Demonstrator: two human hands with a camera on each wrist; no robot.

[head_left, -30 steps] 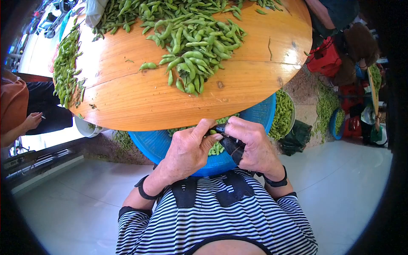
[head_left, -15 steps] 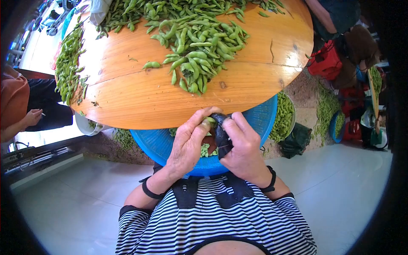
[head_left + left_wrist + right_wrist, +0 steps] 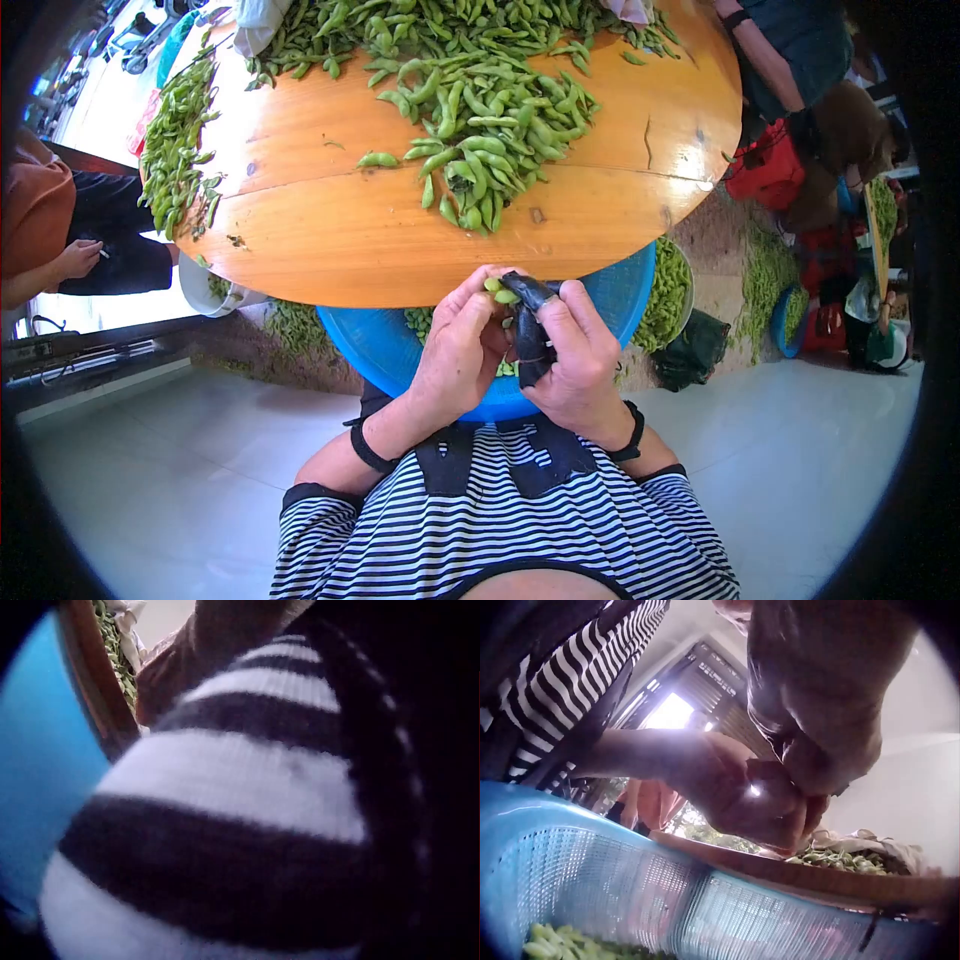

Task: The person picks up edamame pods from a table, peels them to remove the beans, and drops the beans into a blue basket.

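Pale floor spreads on both sides of the seated-height view, with a round wooden tabletop filling its upper middle. Below the near edge sits a blue basket, partly hidden by that edge and holding some green beans. On the wood, a large heap of green pods lies beyond the hands, well apart from them. Over the basket, 2 hands face each other: the left hand has its thumb and forefinger closed in a pinch, while the right hand has its fingers bent in beside a curved black piece; whether that piece is worn or gripped cannot be told. Smallest is 1 green pod, at the tips of the left fingers and holding the key relation: its visible length slants from upper left to lower right, towards the right hand, and its right end meets or nearly meets the black piece. Left is the nearer hand, already in contact; contact on the right side is unclear.
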